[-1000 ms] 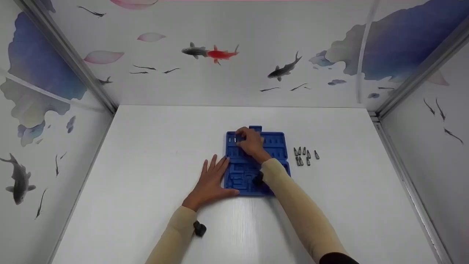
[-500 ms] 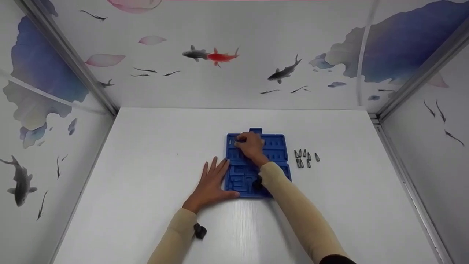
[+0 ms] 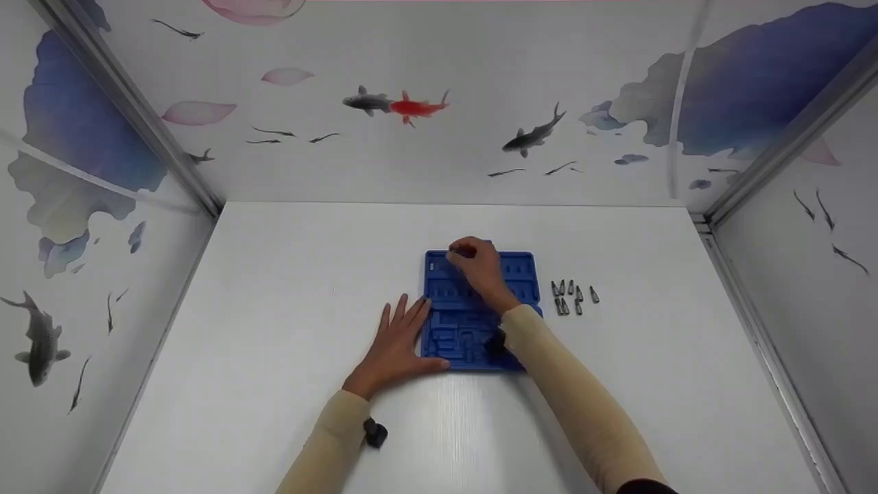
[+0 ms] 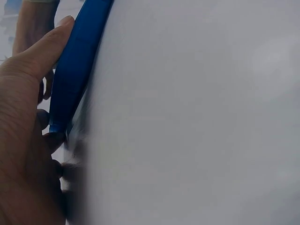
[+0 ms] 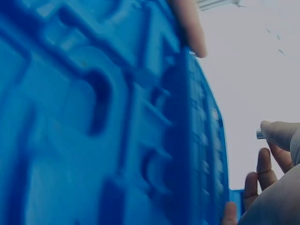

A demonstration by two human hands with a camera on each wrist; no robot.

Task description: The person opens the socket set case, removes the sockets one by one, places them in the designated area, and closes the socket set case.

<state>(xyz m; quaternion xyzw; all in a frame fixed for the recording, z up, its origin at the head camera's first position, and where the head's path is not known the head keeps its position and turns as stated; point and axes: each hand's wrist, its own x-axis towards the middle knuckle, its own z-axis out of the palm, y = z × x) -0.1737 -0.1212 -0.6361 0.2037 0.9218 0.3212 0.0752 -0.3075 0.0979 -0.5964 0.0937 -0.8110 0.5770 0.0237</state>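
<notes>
Left hand [image 3: 396, 341]: flat on the white surface [image 3: 274, 309], fingers straight, thumb and fingertips against the left edge of the blue tray [image 3: 516, 273]; holds nothing.
Risk, left: the hand only braces from the side; if it eases off, the tray could slide or tip.
Blue tray: lies centre of the surface, moulded slots facing up.
Right hand [image 3: 479, 269]: over the tray's far row, fingers curled, pinching a small metal bit [image 5: 259, 134] at thumb and fingertip.
Risk, right: the slots are narrow; a bit set askew may jam or pop out, and a loose pinch could drop it.
Loose bits [image 3: 572, 295]: 7 or so, just right of the tray; a sweeping sleeve could scatter them.
</notes>
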